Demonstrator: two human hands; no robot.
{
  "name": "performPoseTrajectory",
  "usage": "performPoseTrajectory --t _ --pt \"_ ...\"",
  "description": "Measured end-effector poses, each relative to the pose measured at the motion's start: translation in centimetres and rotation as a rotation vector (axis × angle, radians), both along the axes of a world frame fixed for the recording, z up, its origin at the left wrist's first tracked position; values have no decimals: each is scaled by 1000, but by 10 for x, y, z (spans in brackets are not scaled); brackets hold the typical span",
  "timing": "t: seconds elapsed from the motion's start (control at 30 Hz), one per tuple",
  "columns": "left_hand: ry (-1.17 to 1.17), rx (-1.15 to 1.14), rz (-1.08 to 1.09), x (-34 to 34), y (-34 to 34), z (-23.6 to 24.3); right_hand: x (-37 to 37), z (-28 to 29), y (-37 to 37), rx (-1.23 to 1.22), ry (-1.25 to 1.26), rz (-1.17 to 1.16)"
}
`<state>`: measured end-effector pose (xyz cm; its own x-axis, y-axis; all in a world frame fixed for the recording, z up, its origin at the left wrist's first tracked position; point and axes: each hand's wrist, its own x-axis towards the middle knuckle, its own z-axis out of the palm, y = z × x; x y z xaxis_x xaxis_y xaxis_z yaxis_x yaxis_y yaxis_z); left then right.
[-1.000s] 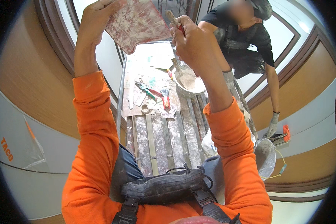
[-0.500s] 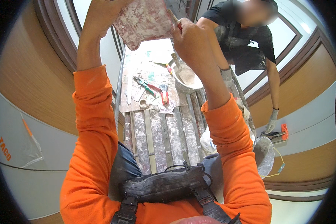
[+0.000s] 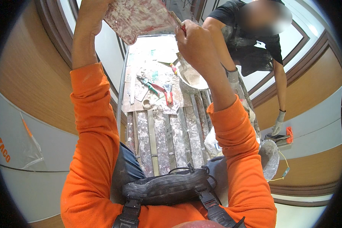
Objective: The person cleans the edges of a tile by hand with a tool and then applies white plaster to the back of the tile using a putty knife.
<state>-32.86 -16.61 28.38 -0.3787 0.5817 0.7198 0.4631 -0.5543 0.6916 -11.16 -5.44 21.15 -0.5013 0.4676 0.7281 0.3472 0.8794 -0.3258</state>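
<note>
My left hand point(image 3: 90, 17), at the top edge, is closed on a plaster-smeared board point(image 3: 136, 19) of reddish and white colour. Part of that hand and of the board is cut off by the frame. My right hand point(image 3: 195, 41) is wrapped round a putty knife point(image 3: 175, 18), its narrow tan edge against the board's right side. A bit of red shows at my fingers; the rest of the handle is hidden. Below my right hand stands a bucket point(image 3: 192, 78) of pale plaster, with a broad blade tool point(image 3: 181, 60) leaning in it.
On the slatted, plaster-spattered platform point(image 3: 161, 133) lie green-handled snips point(image 3: 150, 85), a red-handled tool point(image 3: 168, 97) and a tape roll point(image 3: 146, 103). At right a person point(image 3: 250, 41) in black reaches down with a gloved hand point(image 3: 278, 123). A dirty bucket point(image 3: 269, 159) hangs near my right elbow.
The board and my left hand have shifted left and slightly up. My right hand stays nearly in place, still on the putty knife. The other person leans slightly to the right.
</note>
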Motion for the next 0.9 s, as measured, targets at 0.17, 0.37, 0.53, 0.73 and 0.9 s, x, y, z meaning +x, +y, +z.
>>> performPoseTrajectory --t 0.17,0.37,0.53,0.73,0.9 --pt "-64 12 -9 -3 -5 2 2 3 -5 -49 -13 28" --pt "-5 230 153 -49 -2 -3 9 10 7 -73 -88 112" --pt "-192 108 -52 -61 16 -7 41 36 18 -239 73 91" --pt "-336 108 -250 -19 37 -15 38 42 0 -632 264 288" --pt "-511 171 -579 17 57 -23 22 34 -1 -639 651 447"
